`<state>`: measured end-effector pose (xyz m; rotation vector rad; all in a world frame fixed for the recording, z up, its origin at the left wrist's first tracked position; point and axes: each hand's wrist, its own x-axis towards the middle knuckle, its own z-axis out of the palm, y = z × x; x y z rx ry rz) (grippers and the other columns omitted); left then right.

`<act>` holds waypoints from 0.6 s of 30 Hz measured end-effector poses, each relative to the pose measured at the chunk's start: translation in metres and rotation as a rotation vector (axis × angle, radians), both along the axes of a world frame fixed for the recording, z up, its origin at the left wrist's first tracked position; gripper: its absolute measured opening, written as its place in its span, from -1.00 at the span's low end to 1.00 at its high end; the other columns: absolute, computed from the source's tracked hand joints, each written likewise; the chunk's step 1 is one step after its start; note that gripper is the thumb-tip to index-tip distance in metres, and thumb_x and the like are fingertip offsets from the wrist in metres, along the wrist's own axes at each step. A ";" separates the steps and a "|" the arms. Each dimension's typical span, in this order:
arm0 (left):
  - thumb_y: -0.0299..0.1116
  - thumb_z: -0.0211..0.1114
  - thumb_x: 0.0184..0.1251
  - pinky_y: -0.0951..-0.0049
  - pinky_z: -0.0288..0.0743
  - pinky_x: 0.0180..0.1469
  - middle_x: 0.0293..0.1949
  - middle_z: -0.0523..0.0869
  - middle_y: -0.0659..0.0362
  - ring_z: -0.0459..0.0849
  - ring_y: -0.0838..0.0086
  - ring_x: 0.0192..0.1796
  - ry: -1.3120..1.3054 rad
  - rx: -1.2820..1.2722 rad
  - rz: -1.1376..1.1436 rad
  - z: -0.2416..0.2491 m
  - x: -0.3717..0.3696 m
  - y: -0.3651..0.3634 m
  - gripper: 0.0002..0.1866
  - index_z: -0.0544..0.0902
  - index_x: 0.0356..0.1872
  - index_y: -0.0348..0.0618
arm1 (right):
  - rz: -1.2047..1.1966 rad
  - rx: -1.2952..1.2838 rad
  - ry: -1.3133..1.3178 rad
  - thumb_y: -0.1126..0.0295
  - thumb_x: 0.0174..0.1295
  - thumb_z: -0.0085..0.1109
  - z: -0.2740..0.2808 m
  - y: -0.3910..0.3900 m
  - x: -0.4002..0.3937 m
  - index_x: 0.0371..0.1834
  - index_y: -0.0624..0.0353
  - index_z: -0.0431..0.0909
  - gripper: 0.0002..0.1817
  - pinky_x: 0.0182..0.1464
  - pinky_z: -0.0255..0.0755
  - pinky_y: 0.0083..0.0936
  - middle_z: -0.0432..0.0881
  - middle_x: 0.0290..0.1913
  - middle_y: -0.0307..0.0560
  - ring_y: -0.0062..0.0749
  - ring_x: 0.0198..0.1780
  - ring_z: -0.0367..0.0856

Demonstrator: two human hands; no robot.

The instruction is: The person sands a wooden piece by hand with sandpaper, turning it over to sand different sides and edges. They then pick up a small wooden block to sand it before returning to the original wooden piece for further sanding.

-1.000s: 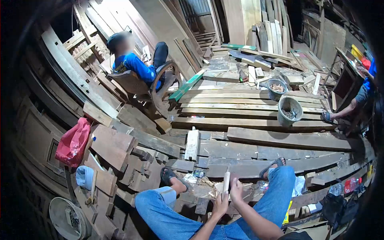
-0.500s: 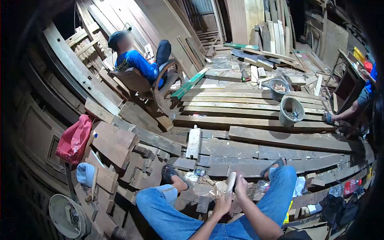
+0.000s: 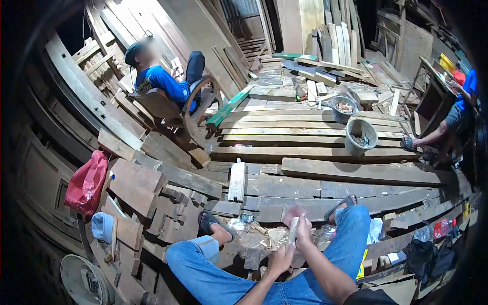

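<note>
Between my knees I hold a short pale wooden piece (image 3: 292, 237), tilted upright. My left hand (image 3: 280, 260) is wrapped round its lower end. My right hand (image 3: 303, 229) is closed at its upper part, and a blurred reddish-brown object (image 3: 293, 213) shows just above it; what that is I cannot make out. Wood shavings (image 3: 276, 236) lie on the planks beyond my hands, between my sandalled feet.
A person in blue (image 3: 165, 84) sits in a wooden chair at the upper left; another person (image 3: 466, 99) is at the right edge. Two buckets (image 3: 361, 137) (image 3: 343, 109) stand on long beams (image 3: 284, 152). A red bag (image 3: 87, 183) lies left, bottles (image 3: 444, 228) right.
The view has shifted slightly, so the surroundings sit a little further left. Above my right hand a blurred reddish-brown object now shows, and the wooden piece stands lower against it.
</note>
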<state>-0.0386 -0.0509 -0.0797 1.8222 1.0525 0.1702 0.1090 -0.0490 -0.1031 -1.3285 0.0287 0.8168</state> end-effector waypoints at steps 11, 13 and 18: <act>0.10 0.05 0.53 -0.16 0.52 0.05 -0.21 0.71 -0.40 0.69 -0.34 0.00 0.031 -0.012 0.024 -0.006 -0.004 -0.004 -0.44 0.65 -0.07 -0.32 | -0.071 0.008 0.142 0.05 0.67 -0.21 0.003 -0.007 -0.010 0.08 0.29 0.63 -0.48 -0.02 0.54 -0.32 0.70 -0.14 -0.13 -0.44 -0.12 0.66; 0.14 0.00 0.56 -0.10 0.54 0.04 -0.20 0.73 -0.38 0.71 -0.28 0.02 -0.001 0.019 0.041 -0.013 -0.003 0.002 -0.38 0.67 -0.06 -0.33 | -0.102 0.106 0.178 0.05 0.67 -0.21 0.022 -0.004 -0.022 0.07 0.27 0.64 -0.48 -0.03 0.53 -0.32 0.70 -0.15 -0.13 -0.44 -0.12 0.66; 0.15 -0.02 0.57 -0.04 0.54 0.04 -0.20 0.74 -0.33 0.72 -0.24 0.03 0.024 -0.054 0.120 0.001 -0.004 0.007 -0.36 0.71 -0.11 -0.32 | 0.086 -0.004 0.090 0.05 0.68 -0.24 -0.001 0.002 -0.010 0.27 0.24 0.54 -0.48 0.02 0.61 -0.33 0.68 0.00 -0.06 -0.34 -0.02 0.69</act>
